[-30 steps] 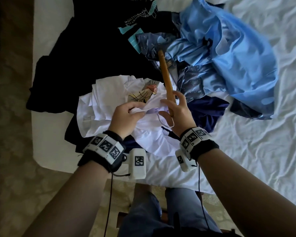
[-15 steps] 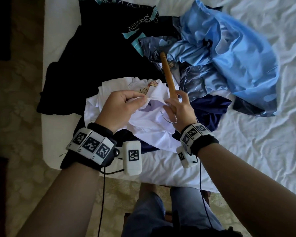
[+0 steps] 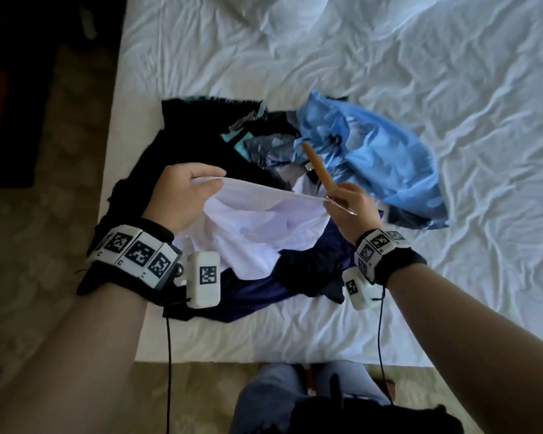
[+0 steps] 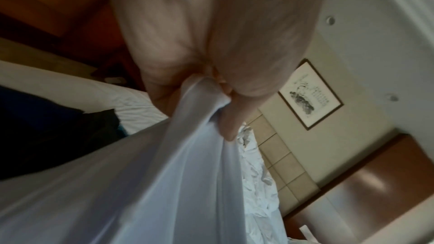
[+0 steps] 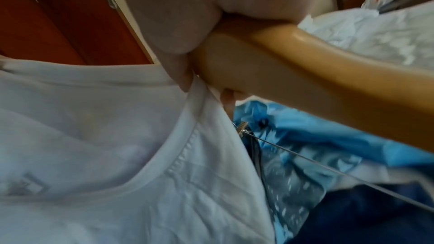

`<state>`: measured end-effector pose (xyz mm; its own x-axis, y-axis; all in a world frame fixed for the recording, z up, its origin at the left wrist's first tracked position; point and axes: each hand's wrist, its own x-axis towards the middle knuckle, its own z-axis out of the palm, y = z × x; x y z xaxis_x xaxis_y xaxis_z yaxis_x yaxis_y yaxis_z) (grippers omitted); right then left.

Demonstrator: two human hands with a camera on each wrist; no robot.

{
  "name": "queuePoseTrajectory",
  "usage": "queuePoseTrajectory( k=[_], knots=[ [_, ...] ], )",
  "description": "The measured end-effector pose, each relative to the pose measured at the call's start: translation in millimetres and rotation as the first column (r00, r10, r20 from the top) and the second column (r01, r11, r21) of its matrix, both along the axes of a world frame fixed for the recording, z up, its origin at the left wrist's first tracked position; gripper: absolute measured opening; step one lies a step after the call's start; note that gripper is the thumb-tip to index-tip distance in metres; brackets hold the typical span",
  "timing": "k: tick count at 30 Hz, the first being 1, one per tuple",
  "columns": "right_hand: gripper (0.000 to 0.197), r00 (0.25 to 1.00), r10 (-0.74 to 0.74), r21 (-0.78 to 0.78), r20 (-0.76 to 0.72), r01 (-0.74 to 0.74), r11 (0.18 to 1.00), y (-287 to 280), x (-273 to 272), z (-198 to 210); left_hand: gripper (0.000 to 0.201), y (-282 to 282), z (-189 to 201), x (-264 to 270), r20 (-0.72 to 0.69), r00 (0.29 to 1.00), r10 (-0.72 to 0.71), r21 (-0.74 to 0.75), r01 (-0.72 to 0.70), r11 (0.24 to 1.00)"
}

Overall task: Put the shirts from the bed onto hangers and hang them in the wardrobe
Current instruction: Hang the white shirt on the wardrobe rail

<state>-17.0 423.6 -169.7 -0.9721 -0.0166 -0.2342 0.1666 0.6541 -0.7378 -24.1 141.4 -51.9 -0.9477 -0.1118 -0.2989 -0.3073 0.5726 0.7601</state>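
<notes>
Head view: the left hand (image 3: 182,195) is gripping the thin white cotton shirt (image 3: 264,223) by its edge, fingers curled, above the white-sheeted bed (image 3: 452,277). The right hand (image 3: 351,211) is pinching the opposite edge while clasping the curved wooden hanger (image 3: 318,167) above the bed.

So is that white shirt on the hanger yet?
Not yet. Both hands stretch the white shirt open; the wooden hanger sticks up outside it.

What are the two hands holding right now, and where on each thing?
The left hand grips the white shirt at its hem edge. The right hand holds the wooden hanger near its hook and pinches the same edge.
</notes>
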Motion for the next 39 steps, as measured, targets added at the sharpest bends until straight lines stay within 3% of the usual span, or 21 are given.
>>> queuePoseTrajectory(
  k=[5, 11, 15, 19, 23, 27, 30, 34, 37, 39],
  knots=[
    [0.01, 0.991, -0.119, 0.063, -0.061, 0.123, 0.99, 19, 6, 78, 0.022, 9, 63, -13, -0.098, 0.985, -0.141, -0.081, 0.134, 0.988],
    [0.016, 0.91, -0.292, 0.023, -0.293, 0.312, 0.95, 22, 5, 183, 0.026, 5, 133, -19, -0.192, 0.93, -0.315, -0.301, 0.25, 0.92],
    [0.015, 0.827, -0.375, -0.06, -0.42, 0.387, 0.92, 21, 6, 248, 0.023, 14, 179, -21, -0.287, 0.892, -0.349, -0.249, 0.282, 0.927],
    [0.012, 0.811, -0.373, -0.192, -0.45, 0.32, 0.928, -1, 21, 287, 0.024, 35, 218, -15, -0.407, 0.837, -0.365, -0.204, 0.307, 0.93],
    [0.002, 0.804, -0.426, -0.448, -0.414, 0.227, 0.865, -18, 38, 310, 0.025, 49, 242, -16, -0.421, 0.835, -0.353, -0.084, 0.352, 0.932],
    [0.016, 0.753, -0.457, -0.622, -0.473, 0.083, 0.779, -18, 56, 348, 0.032, 59, 253, -15, -0.44, 0.862, -0.25, 0.08, 0.315, 0.946],
    [0.024, 0.694, -0.479, -0.682, -0.537, -0.024, 0.731, -15, 64, 380, 0.028, 67, 263, -15, -0.432, 0.863, -0.263, 0.09, 0.331, 0.939],
    [0.021, 0.701, -0.473, -0.734, -0.534, -0.107, 0.67, 0, 65, 412, 0.014, 82, 285, -9, -0.411, 0.857, -0.309, -0.014, 0.333, 0.943],
    [0.017, 0.688, -0.479, -0.741, -0.545, -0.129, 0.659, 11, 60, 419, 0.028, 95, 302, -6, -0.394, 0.81, -0.434, -0.237, 0.367, 0.9],
    [0.014, 0.683, -0.489, -0.754, -0.542, -0.138, 0.643, 19, 58, 421, 0.026, 106, 310, -6, -0.404, 0.772, -0.491, -0.403, 0.332, 0.853]
  ],
)
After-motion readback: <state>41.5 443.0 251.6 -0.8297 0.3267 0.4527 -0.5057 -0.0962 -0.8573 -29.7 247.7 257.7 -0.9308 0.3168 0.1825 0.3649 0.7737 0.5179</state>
